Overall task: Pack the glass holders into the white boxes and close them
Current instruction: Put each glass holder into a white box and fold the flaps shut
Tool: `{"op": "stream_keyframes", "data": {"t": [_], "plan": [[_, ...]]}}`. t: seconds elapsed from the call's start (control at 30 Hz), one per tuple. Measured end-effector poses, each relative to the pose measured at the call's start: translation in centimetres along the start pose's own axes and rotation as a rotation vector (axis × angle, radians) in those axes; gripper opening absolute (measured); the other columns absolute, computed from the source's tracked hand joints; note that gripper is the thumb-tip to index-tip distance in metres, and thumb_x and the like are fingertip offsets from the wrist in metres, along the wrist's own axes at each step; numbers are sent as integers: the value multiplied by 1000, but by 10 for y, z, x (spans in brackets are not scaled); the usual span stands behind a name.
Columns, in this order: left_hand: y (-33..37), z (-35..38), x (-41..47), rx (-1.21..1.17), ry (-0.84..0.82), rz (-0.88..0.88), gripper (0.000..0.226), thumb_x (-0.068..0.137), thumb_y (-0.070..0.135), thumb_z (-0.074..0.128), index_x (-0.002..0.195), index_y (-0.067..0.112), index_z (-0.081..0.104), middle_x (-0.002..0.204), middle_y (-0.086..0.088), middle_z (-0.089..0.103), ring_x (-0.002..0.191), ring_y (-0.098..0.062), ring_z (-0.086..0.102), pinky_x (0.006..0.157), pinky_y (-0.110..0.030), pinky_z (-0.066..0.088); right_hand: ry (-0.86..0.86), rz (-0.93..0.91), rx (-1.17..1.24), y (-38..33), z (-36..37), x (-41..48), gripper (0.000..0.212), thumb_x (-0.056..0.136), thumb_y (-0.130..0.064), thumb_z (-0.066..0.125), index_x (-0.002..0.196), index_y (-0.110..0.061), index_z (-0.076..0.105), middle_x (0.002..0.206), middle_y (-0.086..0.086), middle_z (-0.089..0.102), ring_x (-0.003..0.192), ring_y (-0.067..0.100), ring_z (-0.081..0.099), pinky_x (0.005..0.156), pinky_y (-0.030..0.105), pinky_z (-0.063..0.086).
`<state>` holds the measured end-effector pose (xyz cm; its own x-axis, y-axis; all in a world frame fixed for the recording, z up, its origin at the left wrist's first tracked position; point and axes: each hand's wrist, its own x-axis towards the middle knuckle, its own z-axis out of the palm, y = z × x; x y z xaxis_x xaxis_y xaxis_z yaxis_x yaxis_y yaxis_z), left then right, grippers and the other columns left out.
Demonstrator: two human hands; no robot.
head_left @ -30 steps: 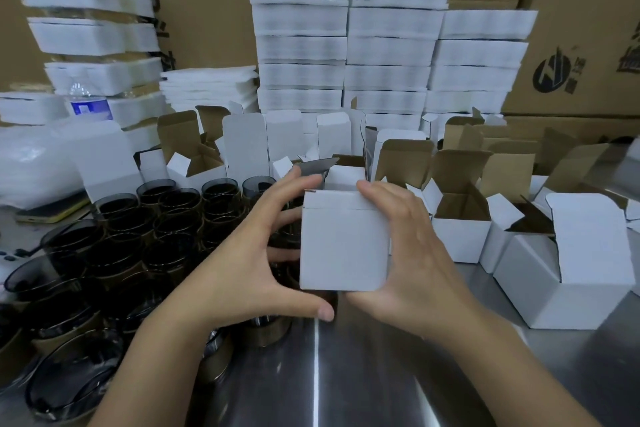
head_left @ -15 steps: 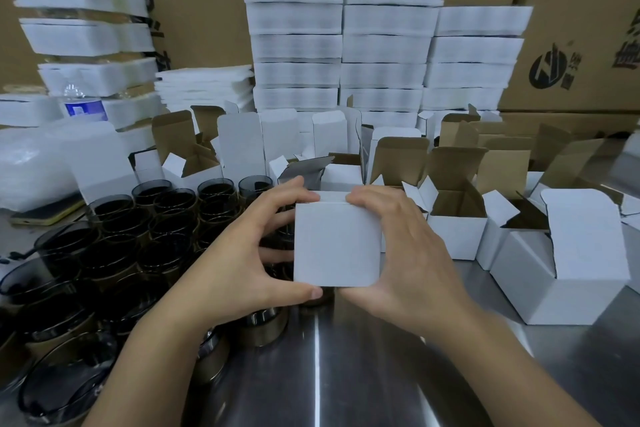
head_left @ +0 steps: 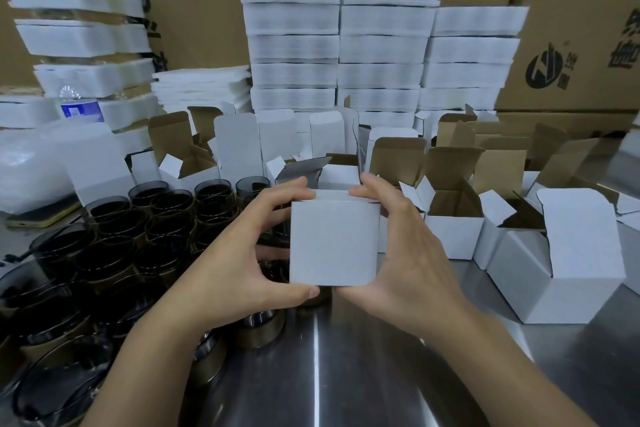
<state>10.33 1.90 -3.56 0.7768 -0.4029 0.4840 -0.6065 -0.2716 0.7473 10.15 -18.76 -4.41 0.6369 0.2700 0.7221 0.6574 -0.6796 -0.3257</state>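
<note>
Since before, the white box (head_left: 333,243) has tipped up and its lid is pressed down. Dark glass holders (head_left: 114,239) wait at left on the bench (head_left: 346,374). The left hand (head_left: 239,263) and right hand (head_left: 412,253) keep fingers clamped on the box, up off the bench. Closing looks nearly done; next, an open box (head_left: 453,232) needs filling.

One closed white box (head_left: 334,243) sits mid-frame between two hands: left hand (head_left: 239,263) and right hand (head_left: 408,253). Open boxes (head_left: 453,232) and glass holders (head_left: 114,253) each exceed ten; exact counts are unclear. Three foam stacks (head_left: 292,45) stand upper centre, one bottle (head_left: 81,107) upper left.
</note>
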Motion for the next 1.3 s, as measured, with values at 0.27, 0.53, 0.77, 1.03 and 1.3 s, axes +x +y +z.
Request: {"op": "stream_keyframes", "data": {"t": [0.27,0.53,0.77,1.03,1.3], "plan": [[-5,-2,2,-118,28,-94,103,62,41,80,145,48,20,138,21,50,126,-3,50,92,-24,52,162,-104,-14,0,5,2,83,59,-44,80,124,-20,34,129,-9,41,121,7,40,92,7,36],[-5,1,15,-206,54,-103,98,58,32,83,140,48,30,124,16,61,122,-7,54,85,-28,55,250,-140,58,7,12,3,88,58,-25,91,124,-18,33,134,5,41,127,20,41,102,24,40],[7,-5,14,-195,129,-56,93,56,34,82,131,55,34,127,10,57,125,-6,51,84,-31,57,31,-16,305,-1,-9,5,63,71,-54,69,124,-42,39,154,-13,13,138,2,26,103,20,37],[36,25,24,-228,-14,6,81,63,34,77,125,59,32,128,17,50,126,1,45,82,-28,56,-16,224,705,6,-61,0,29,69,-45,71,97,-47,63,125,-25,53,111,-3,54,77,20,51],[28,97,18,-205,65,152,79,74,35,71,138,49,25,139,24,45,130,-4,46,89,-26,53,136,381,463,19,-126,-52,47,49,-45,83,94,-40,71,120,-26,58,110,-3,56,77,14,50]]}}
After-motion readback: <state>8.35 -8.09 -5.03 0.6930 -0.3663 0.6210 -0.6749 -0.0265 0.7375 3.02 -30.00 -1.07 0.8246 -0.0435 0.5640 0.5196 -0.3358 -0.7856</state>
